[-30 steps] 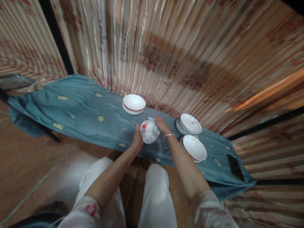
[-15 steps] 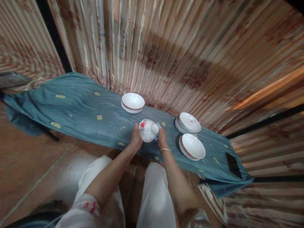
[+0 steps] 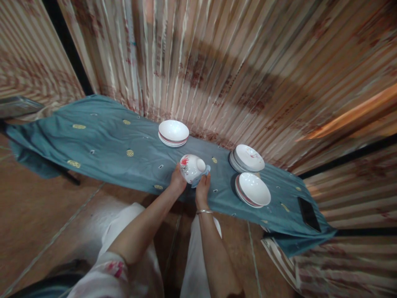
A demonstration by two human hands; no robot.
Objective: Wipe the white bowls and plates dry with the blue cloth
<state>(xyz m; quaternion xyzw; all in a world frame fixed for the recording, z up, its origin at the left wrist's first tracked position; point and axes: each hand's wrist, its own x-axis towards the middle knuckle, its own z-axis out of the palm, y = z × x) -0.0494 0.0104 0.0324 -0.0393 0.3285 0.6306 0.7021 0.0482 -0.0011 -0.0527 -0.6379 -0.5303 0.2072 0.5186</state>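
A white bowl (image 3: 191,167) with a red and grey flower pattern is tipped on its side above the near edge of the cloth, its foot ring turned to the right. My left hand (image 3: 178,181) grips the bowl by its left rim side. Against the lower right of its outside, my right hand (image 3: 203,185) holds a light blue cloth (image 3: 201,176), fingers closed round it. Part of the cloth is hidden behind my fingers.
A stack of white bowls (image 3: 173,131) stands at the back. To the right are a stack of plates (image 3: 249,157) and another bowl stack (image 3: 254,189). A black phone (image 3: 308,213) lies at the right end of the green tablecloth (image 3: 108,140). A pleated curtain hangs behind.
My right hand and the blue cloth have moved from the bowl's right side down and left, to its lower right. The bowl has turned slightly in my left hand.
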